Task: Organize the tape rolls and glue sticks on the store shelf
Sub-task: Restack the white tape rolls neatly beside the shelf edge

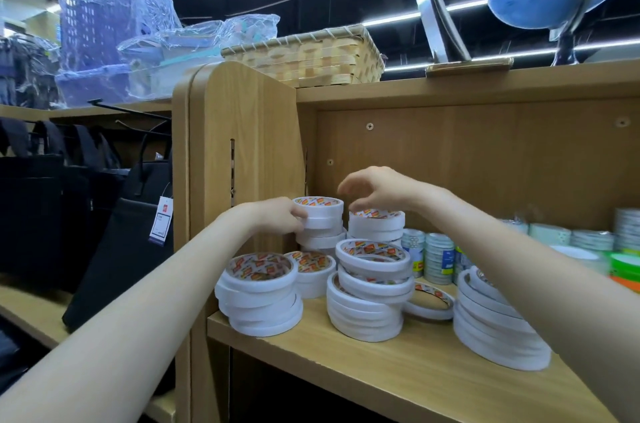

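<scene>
On the wooden shelf (398,367) we're seeing stacks of flat white tape rolls (369,287), holes pointing up, one leaning roll (429,299) lying tilted behind them. Our left hand (277,216) is gripping the rear-left stack (320,221) by its side, against the shelf's side panel (242,145). Our right hand (377,188) is hovering with fingers loosely curled, fingertips touching the neighbouring stack (376,225). Headroom above is looking generous; the front shelf edge is sitting close.

Left arm: bare forearm running from lower left of frame up toward centre. Left hand (282,216): fingers curled, gripping at centre. Right arm: bare forearm entering from lower right, angled up-left. Right hand (375,188): palm down, fingers arched downward, fingertips (355,207) lowered, slightly above centre.
</scene>
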`<state>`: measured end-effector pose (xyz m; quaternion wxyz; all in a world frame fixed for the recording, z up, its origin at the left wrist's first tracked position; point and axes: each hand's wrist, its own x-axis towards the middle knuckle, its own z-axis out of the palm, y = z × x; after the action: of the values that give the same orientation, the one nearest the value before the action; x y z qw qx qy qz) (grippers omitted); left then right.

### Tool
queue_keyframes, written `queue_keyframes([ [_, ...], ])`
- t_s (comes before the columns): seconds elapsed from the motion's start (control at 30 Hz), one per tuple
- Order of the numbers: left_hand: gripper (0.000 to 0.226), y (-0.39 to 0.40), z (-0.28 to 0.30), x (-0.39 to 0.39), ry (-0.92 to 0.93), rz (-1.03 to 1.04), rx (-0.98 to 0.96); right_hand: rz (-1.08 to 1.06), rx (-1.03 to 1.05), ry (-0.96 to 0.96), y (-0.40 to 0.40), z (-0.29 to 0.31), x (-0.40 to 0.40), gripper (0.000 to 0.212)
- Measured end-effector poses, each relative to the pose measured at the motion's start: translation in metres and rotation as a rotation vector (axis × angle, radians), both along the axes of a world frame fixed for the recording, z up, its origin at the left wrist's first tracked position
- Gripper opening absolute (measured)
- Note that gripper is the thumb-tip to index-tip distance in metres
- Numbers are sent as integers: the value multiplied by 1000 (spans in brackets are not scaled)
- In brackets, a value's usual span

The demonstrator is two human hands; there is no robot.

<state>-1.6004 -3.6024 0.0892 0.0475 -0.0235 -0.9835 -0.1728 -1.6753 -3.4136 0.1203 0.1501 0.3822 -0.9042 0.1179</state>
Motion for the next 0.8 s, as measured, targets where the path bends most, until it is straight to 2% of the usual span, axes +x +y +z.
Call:
queue_keyframes([
  [0.1, 26, -4, -3, -3, 14, -18, 47, 51, 80, -47, -28, -8, -7, 39],
  [0.2, 10, -9, -11, -11, 22, -31, 35, 64, 123, -10, -44, -14, -19, 13],
  [0.3, 32, -8, -15, -18, 7, -55, 27, -3, 138, 47, -43, -11, -27, 10],
  [0.37, 43, -2, -15, -24, -13, -63, -7, -76, 152, 118, -37, -13, -33, 21],
  [0.43, 38, 2, -15, -33, -30, -70, -45, -103, 113, 131, -31, -17, -40, 26],
  [0.5, 24, 2, -16, -37, -23, -55, -20, -77, 36, 57, -28, -20, -44, 31],
  [0.53, 24, 1, -16, -38, -17, -57, 1, -54, 10, 16, -28, -20, -44, 36],
  [0.63, 38, -2, -18, -34, -37, -62, 1, 12, 34, -45, -34, -22, -42, 48],
  [0.73, 56, -2, -19, -35, -92, -48, -52, -18, 76, 9, -45, -26, -46, 43],
  [0.8, 59, -3, -18, -38, -102, -40, -72, -53, 49, 68, -49, -27, -49, 38],
])
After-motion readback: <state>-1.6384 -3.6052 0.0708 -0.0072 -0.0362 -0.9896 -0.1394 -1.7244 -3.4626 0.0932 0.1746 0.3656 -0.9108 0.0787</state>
